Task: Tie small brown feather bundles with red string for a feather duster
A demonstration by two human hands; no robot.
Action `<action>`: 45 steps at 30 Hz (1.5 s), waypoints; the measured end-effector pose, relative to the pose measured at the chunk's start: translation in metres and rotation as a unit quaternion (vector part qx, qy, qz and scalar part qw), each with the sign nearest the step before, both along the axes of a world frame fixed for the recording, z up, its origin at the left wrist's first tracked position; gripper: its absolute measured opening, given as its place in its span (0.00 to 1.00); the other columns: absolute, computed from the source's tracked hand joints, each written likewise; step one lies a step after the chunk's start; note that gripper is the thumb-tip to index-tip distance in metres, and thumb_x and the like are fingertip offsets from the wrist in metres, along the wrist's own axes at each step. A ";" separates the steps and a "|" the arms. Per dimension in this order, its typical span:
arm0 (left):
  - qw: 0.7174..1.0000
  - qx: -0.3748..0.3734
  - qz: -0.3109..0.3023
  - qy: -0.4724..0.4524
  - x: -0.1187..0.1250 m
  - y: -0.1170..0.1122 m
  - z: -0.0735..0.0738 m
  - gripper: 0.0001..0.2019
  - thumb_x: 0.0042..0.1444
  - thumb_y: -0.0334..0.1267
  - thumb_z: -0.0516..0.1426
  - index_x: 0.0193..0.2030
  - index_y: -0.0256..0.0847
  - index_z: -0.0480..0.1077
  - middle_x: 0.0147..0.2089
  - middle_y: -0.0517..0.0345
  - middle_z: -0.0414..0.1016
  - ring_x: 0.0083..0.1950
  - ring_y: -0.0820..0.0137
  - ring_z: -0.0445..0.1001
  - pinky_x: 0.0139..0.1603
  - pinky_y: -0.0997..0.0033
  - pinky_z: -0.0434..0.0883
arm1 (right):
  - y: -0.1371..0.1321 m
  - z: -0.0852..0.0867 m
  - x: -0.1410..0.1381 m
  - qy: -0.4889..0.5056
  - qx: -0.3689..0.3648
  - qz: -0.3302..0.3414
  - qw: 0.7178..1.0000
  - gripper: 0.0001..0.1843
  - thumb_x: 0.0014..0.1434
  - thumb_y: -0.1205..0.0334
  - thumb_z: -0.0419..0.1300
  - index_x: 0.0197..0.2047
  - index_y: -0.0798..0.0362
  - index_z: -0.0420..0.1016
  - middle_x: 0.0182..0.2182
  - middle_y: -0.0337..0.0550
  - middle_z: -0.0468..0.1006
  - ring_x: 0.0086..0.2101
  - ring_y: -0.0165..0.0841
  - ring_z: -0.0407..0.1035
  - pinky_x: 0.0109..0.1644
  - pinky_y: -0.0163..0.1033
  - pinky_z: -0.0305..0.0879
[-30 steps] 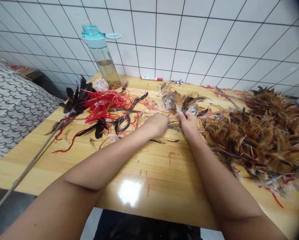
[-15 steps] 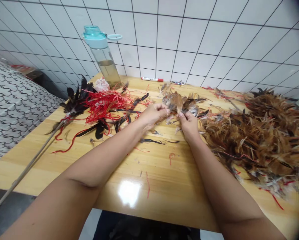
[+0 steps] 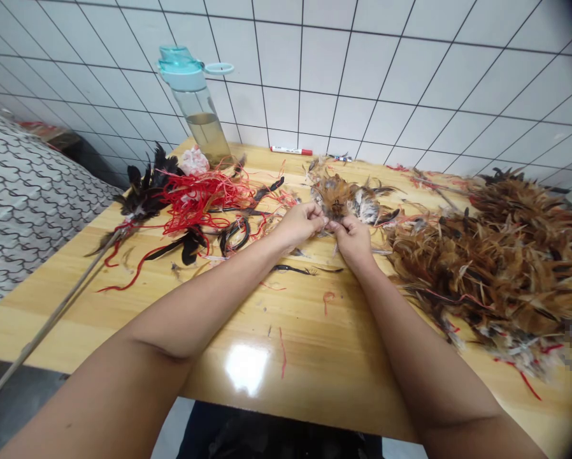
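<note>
My left hand and my right hand meet over the middle of the table, fingertips nearly touching. Both are closed in a pinch on small brown feathers, whose lower ends are hidden by the fingers. Just behind them lies a loose heap of brown and grey-white feathers. To the left sits a tangle of red string with dark feathers around it. A thin stick with black feathers bound to its end by red string rests across the table's left side.
A large pile of brown feathers covers the right side. At the back left stands a water bottle with a teal lid, beside a crumpled whitish lump. A red-capped marker lies near the tiled wall.
My right hand has moved left, toward my left hand, and the fingertips have come together. The brown feather that stood up from my right fingers has dropped lower between the hands.
</note>
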State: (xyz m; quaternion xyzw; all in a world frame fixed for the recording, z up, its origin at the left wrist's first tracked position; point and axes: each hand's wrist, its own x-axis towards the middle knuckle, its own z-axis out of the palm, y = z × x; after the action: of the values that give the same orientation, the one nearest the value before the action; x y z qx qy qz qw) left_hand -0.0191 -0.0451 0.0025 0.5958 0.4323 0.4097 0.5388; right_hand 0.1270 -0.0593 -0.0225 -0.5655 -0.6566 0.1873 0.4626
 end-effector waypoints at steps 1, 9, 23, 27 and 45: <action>1.000 0.011 0.001 0.012 0.000 0.001 -0.001 0.06 0.49 0.32 0.57 0.26 0.37 0.62 0.21 0.66 0.61 0.22 0.80 0.58 0.24 0.78 0.56 | 0.000 0.000 0.000 -0.001 0.002 0.000 1.000 0.17 0.50 0.60 0.55 0.16 0.49 0.52 0.20 0.36 0.59 0.26 0.31 0.57 0.34 0.38 0.57; 0.999 0.008 -0.010 -0.036 -0.002 0.002 -0.002 0.08 0.46 0.32 0.59 0.25 0.36 0.62 0.21 0.67 0.58 0.24 0.80 0.57 0.26 0.79 0.54 | 0.000 -0.002 -0.001 0.024 0.002 0.026 0.999 0.17 0.50 0.60 0.56 0.16 0.50 0.54 0.21 0.38 0.64 0.27 0.32 0.60 0.36 0.39 0.60; 0.992 -0.055 -0.064 -0.096 -0.009 0.004 0.011 0.11 0.43 0.27 0.64 0.30 0.34 0.64 0.22 0.62 0.71 0.24 0.77 0.70 0.27 0.78 0.65 | 0.004 -0.010 0.003 0.055 -0.053 0.068 0.995 0.13 0.52 0.55 0.57 0.21 0.52 0.65 0.22 0.38 0.67 0.28 0.32 0.61 0.36 0.38 0.59; 0.995 -0.048 -0.080 -0.046 -0.011 0.006 0.015 0.06 0.45 0.26 0.62 0.27 0.32 0.67 0.22 0.59 0.72 0.24 0.78 0.70 0.29 0.78 0.67 | 0.003 -0.007 0.004 0.023 -0.052 0.075 0.996 0.11 0.54 0.58 0.56 0.22 0.52 0.67 0.23 0.39 0.69 0.29 0.33 0.63 0.37 0.39 0.60; 0.959 0.201 0.040 0.195 0.003 -0.008 0.006 0.12 0.52 0.35 0.57 0.19 0.36 0.64 0.20 0.62 0.65 0.27 0.75 0.63 0.30 0.75 0.57 | -0.006 -0.003 -0.003 -0.179 -0.001 -0.018 0.984 0.11 0.56 0.67 0.52 0.25 0.52 0.72 0.31 0.51 0.74 0.37 0.42 0.67 0.43 0.45 0.62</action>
State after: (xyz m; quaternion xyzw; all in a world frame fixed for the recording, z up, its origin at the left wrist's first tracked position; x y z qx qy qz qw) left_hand -0.0163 -0.0530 0.0084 0.7421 0.4613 0.3853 0.2965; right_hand 0.1243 -0.0655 -0.0255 -0.6017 -0.7186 0.0753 0.3405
